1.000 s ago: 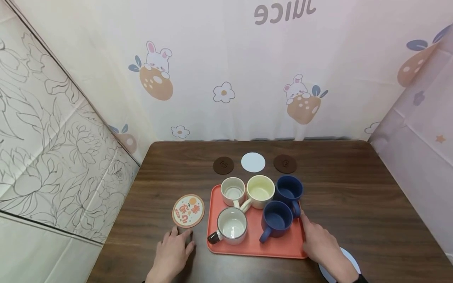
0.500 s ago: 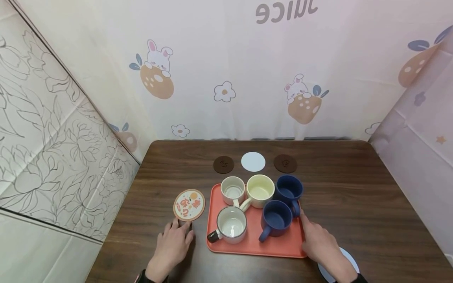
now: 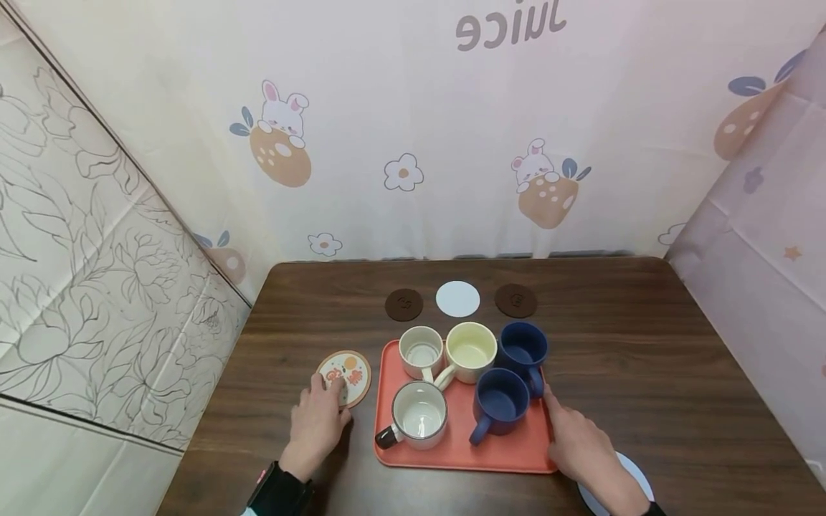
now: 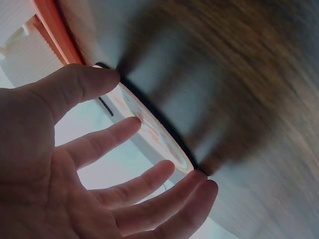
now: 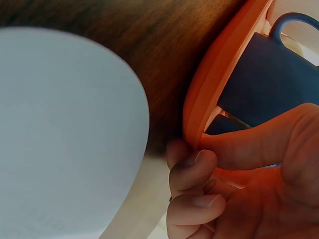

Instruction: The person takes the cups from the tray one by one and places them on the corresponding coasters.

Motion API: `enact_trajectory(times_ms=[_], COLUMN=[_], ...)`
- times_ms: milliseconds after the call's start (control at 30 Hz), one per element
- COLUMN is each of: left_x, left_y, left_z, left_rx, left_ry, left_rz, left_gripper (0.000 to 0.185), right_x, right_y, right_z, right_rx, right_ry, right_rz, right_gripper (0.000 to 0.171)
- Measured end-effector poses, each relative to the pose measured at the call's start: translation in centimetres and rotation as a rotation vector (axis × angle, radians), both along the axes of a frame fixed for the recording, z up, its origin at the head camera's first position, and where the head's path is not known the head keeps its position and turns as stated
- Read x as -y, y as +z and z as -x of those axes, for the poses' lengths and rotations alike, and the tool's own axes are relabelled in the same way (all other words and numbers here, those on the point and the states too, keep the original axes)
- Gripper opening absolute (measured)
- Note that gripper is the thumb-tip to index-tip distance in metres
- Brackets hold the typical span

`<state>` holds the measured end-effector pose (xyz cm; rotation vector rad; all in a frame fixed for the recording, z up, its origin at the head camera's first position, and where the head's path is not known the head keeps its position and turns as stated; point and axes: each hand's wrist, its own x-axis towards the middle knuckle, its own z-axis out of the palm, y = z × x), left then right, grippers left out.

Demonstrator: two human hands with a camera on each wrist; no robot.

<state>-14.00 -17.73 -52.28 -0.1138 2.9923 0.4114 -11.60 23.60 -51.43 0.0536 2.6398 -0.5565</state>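
My left hand point(image 3: 316, 423) reaches over a round printed coaster point(image 3: 358, 390) lying left of the tray. In the left wrist view its fingers are spread, with the thumb at one edge of the coaster point(image 4: 154, 132). My right hand point(image 3: 581, 444) holds the right rim of a red tray point(image 3: 458, 416). The right wrist view shows the thumb on the inner side of that rim and curled fingers outside. On the tray stand a black-rimmed white mug point(image 3: 419, 416), a small white mug point(image 3: 421, 351), a pale yellow mug point(image 3: 471, 351) and two blue mugs point(image 3: 500, 401).
Behind the tray lie a brown coaster point(image 3: 404, 304), a white coaster point(image 3: 458, 299) and another brown coaster point(image 3: 516, 301). A white disc point(image 3: 635, 473) sits partly under my right forearm. Patterned curtains point(image 3: 413, 129) close off the wooden table point(image 3: 645, 344) at the back and sides.
My left hand has moved forward from the table onto the printed coaster, now covering part of it. The right hand stays at the tray's rim, and the mugs have not moved.
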Motion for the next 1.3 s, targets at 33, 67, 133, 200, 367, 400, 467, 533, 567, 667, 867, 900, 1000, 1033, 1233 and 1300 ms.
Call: enact_trajectory(times_ms=[33,67,133,200,367,400,467,533,567,667,867,900,1000,1033,1233,1300], left_x=[0.0,0.0,0.0,0.1,0.3,0.4,0.6,0.7,0.7,0.7,0.6,0.5,0.4,0.4,0.5,0.5], left_y=[0.0,0.0,0.0,0.0,0.0,0.0,0.0,0.0,0.1,0.1,-0.3,-0.4,-0.6,-0.6,-0.5,-0.6], left_z=[0.0,0.0,0.0,0.1,0.8,1.0,1.4,1.7,1.9,2.4,3.1,3.1,3.2,3.1,3.2,3.2], left_rx=[0.0,-0.002,-0.015,-0.026,-0.035,-0.033,-0.032,-0.023,-0.018,-0.01,-0.025,-0.029,-0.031,-0.028,-0.033,-0.041], left_ry=[0.004,0.006,-0.002,-0.014,-0.034,-0.039,-0.05,-0.055,-0.056,-0.05,-0.033,-0.034,-0.034,-0.032,-0.03,-0.038], left_rz=[0.001,-0.001,-0.009,-0.024,-0.052,-0.051,-0.047,-0.045,-0.041,-0.038,-0.03,-0.024,-0.009,-0.004,0.013,0.016], left_gripper=[0.054,0.054,0.053,0.051,0.048,0.048,0.046,0.046,0.046,0.048,0.049,0.048,0.049,0.05,0.052,0.051], right_x=[0.0,0.0,0.0,0.0,0.0,0.0,0.1,0.1,0.1,0.1,0.0,0.0,0.0,0.0,0.1,0.2], right_y=[0.0,0.0,0.0,0.1,0.2,0.2,0.2,0.2,0.2,0.2,0.3,0.3,0.3,0.3,0.2,0.2], right_z=[0.0,-0.1,-0.1,-0.1,0.0,0.0,0.0,-0.1,-0.1,-0.1,0.0,0.0,0.1,0.1,0.2,0.2], right_rx=[0.002,0.002,0.002,-0.001,-0.001,0.0,0.004,0.01,0.013,0.017,0.022,0.021,0.021,0.021,0.02,0.019], right_ry=[-0.002,-0.001,0.0,0.004,0.005,0.005,0.002,0.0,-0.001,-0.001,-0.003,-0.004,-0.006,-0.004,0.0,0.002], right_rz=[0.0,-0.002,0.0,0.0,0.0,-0.001,-0.002,-0.005,-0.007,-0.01,-0.01,-0.01,-0.012,-0.015,-0.014,-0.01], right_gripper=[0.083,0.082,0.083,0.083,0.084,0.084,0.084,0.084,0.083,0.084,0.085,0.085,0.085,0.085,0.085,0.085])
